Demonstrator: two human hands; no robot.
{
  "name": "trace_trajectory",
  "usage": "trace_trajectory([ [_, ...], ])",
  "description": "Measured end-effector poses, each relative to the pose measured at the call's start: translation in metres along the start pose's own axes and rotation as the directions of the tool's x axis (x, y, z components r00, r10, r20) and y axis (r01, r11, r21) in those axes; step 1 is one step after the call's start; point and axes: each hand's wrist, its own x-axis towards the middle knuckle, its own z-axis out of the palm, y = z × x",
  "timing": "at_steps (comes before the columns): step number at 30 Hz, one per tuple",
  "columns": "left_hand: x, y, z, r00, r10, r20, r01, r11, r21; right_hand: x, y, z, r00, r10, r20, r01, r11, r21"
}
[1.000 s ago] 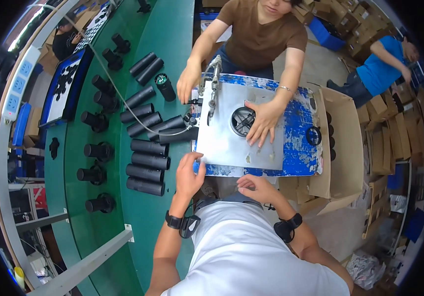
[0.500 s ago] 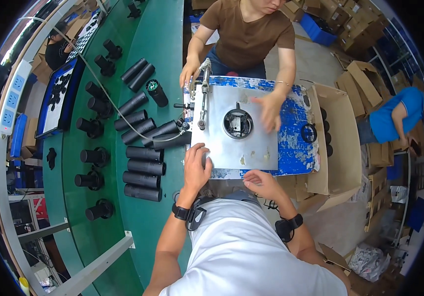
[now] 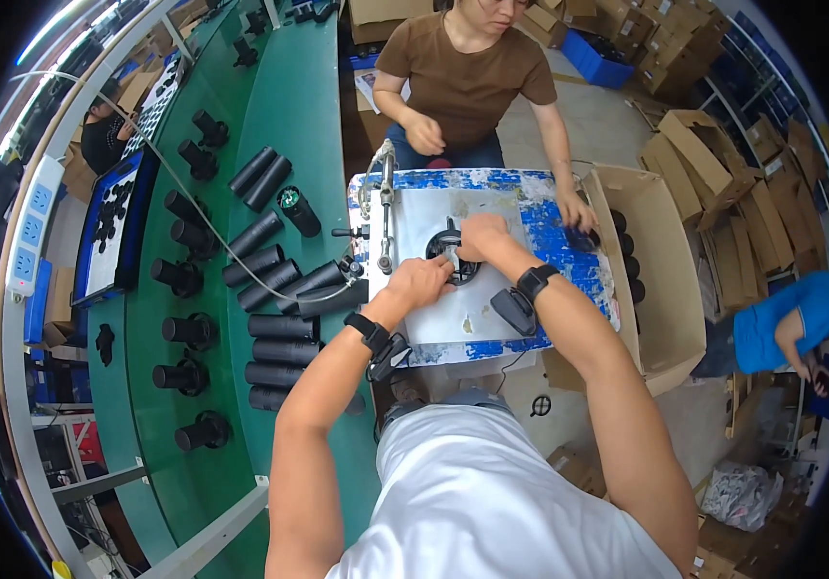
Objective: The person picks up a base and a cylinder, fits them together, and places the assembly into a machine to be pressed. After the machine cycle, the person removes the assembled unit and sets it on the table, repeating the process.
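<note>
Left hand (image 3: 421, 283), right hand (image 3: 483, 237) were brought from tabletop (image 3: 569, 275) near edge to black ring (image 3: 441, 245); handling begun, finger closure indeterminable.

Metal plate (image 3: 424, 330), ctr of frame in front of you: smooth, satin sheen, w/ a few rough patches. Board (image 3: 583, 275) under it: flaky paint, rough. Your round part (image 3: 441, 244) on the plate looks like semi-gloss plastic. Tubes (image 3: 284, 328), ctr-left: dark, mostly matt. Bench top (image 3: 303, 96), upper L: smooth, slight sheen. Box (image 3: 661, 253), R: matt cardboard. Your tee (image 3: 472, 482), btm ctr: soft, creased cloth.
</note>
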Motion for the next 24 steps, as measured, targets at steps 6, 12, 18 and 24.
trace_trajectory([
  [6,-0.002,-0.005,0.007,0.997,0.026,-0.074,-0.028,0.999,-0.035,0.009,-0.004,-0.009,0.995,-0.058,0.077,0.066,0.992,-0.106],
  [12,-0.012,0.005,0.017,0.967,-0.09,-0.24,0.077,0.995,-0.066,0.012,0.004,-0.001,0.993,-0.097,-0.073,0.094,0.995,-0.04],
  [18,-0.017,0.019,0.026,0.939,-0.231,-0.254,0.168,0.954,-0.248,0.017,0.037,0.023,0.974,-0.216,-0.066,0.22,0.972,0.076],
  [24,-0.17,0.068,0.022,0.347,-0.815,-0.464,0.324,0.568,-0.756,-0.036,0.072,0.104,0.867,0.067,-0.493,0.458,0.279,0.844],
])
